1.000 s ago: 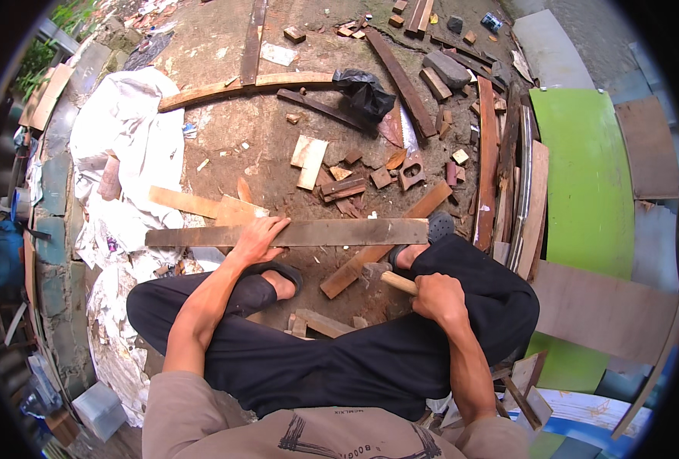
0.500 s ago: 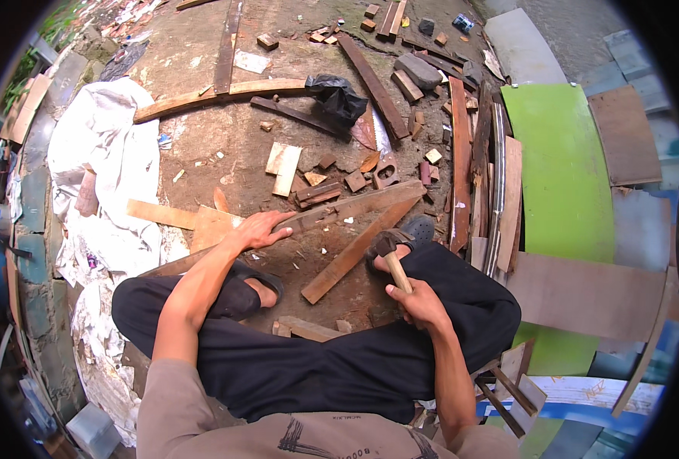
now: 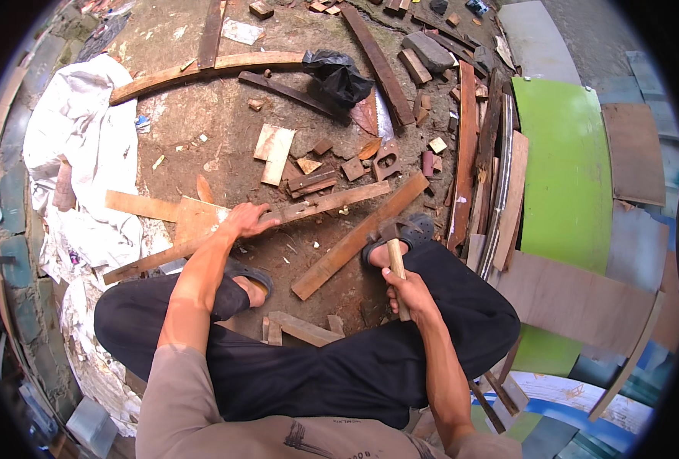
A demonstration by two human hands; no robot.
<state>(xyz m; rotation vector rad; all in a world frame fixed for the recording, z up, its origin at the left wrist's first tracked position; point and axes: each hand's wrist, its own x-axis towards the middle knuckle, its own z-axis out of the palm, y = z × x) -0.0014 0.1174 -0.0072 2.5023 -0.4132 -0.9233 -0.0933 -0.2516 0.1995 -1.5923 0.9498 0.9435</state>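
My left hand [image 3: 246, 221] grips a long wooden strip [image 3: 332, 201] from above near its middle, fingers bent over the edge. The strip slants up to the right in front of my feet. In my right hand [image 3: 411, 294] is a hammer [image 3: 394, 256], held by its pale wooden handle, the dark head above my right foot. A shorter board [image 3: 355, 239] lies on the ground between the strip and the hammer, slanting the same way but steeper. Beside my left hand, a flat light-wood piece [image 3: 195, 218] lies partly behind the strip.
Several wood offcuts [image 3: 313, 181], a saw [image 3: 385, 145] partly under debris and a black plastic bag [image 3: 338, 79] lie ahead. White sacking [image 3: 87, 161] spreads along the left. Long planks [image 3: 462, 153] and a green panel [image 3: 561, 168] line the right side. Small blocks [image 3: 301, 327] lie between my legs.
The long strip has shifted left with my left hand, its right end now apart from the shorter board's tip. The hammer's handle stands more upright in the picture. The whole view has shifted slightly.
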